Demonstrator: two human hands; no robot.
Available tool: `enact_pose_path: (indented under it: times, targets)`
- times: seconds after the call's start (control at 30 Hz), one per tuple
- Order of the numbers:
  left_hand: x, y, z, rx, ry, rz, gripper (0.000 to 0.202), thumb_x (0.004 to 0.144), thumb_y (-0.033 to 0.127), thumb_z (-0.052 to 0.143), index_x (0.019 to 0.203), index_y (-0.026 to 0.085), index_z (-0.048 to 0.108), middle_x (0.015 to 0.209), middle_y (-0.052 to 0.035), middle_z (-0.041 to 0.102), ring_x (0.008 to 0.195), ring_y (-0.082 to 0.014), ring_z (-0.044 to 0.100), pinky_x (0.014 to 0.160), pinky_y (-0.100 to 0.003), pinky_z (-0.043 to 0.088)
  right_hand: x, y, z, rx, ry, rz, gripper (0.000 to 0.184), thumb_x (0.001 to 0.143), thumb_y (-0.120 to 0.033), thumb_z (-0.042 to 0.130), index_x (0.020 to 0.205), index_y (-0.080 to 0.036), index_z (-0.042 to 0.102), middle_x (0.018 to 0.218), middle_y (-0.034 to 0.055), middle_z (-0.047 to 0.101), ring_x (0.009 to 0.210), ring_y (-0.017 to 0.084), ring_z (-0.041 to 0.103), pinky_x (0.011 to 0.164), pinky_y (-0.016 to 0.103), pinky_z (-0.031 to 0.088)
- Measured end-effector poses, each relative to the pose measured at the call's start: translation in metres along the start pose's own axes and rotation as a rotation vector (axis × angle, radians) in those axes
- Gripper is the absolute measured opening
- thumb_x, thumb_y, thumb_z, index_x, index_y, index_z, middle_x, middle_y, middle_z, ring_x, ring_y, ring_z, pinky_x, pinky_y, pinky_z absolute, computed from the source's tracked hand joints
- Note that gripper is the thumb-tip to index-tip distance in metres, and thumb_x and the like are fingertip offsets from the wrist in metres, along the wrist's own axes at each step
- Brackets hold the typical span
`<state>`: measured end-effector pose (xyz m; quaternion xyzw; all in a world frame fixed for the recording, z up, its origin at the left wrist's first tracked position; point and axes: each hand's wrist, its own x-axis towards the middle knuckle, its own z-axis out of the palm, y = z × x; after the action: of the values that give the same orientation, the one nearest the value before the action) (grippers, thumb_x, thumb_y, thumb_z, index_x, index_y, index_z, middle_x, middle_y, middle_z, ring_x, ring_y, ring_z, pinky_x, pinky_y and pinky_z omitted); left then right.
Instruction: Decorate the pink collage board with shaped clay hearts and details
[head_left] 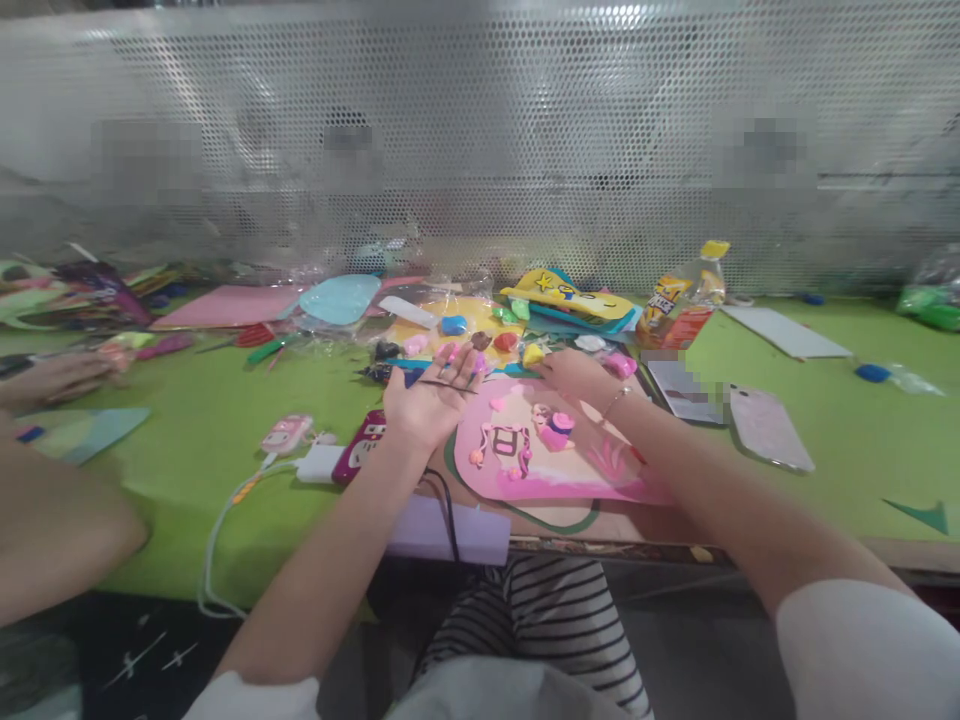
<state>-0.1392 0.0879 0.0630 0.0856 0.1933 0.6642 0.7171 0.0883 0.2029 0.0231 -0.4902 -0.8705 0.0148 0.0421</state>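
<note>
The left hand (429,405) lies open, palm up, with a thin dark strip (448,385) across its fingers. Next comes a smooth pink board (555,478) with little clay shapes on it. The right hand (574,377) is palm down beside a soft pink lump (621,365). It is too blurry to tell if it grips anything. A flat phone (769,428) lies further right.

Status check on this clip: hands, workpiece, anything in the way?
Left hand palm up, open, thin dark strip across fingers. Right hand down among clay pieces, grip unclear. Pink craft board between forearms. Another person's hand far left, apart.
</note>
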Motion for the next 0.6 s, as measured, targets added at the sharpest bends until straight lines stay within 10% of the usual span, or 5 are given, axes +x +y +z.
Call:
enact_pose_path:
  times: [0.23,0.4,0.6]
  targets:
    - [-0.013,-0.013,0.007,0.05,-0.084,-0.026,0.057,0.1,0.042,0.013,0.113,0.016,0.062,0.112,-0.0145,0.068,0.11,-0.0242,0.062,0.09,-0.043,0.049,-0.024,-0.024,-0.039,0.047,0.201,0.001,0.022,0.094,-0.016,0.044,0.095,-0.009,0.065,0.096,0.0175,0.066,0.096,0.025,0.061,0.089,0.04,0.048]
    - [-0.031,-0.036,0.011,0.057,-0.146,-0.033,0.051,0.099,0.043,0.023,0.105,0.016,0.066,0.105,-0.0122,0.07,0.109,-0.0236,0.063,0.088,-0.041,0.05,-0.065,-0.097,-0.078,0.19,0.518,-0.167,0.035,0.098,-0.022,0.032,0.123,-0.008,0.052,0.121,0.0147,0.058,0.119,0.021,0.049,0.103,0.034,0.04]
    - [-0.065,-0.085,0.017,0.054,-0.14,0.068,0.052,0.1,0.04,0.016,0.108,0.025,0.066,0.115,-0.0032,0.067,0.117,-0.0205,0.057,0.094,-0.037,0.047,-0.083,-0.161,-0.066,0.117,0.519,-0.161,0.052,0.1,-0.034,0.027,0.145,-0.009,0.033,0.15,0.0157,0.034,0.143,0.029,0.021,0.117,0.052,0.015]
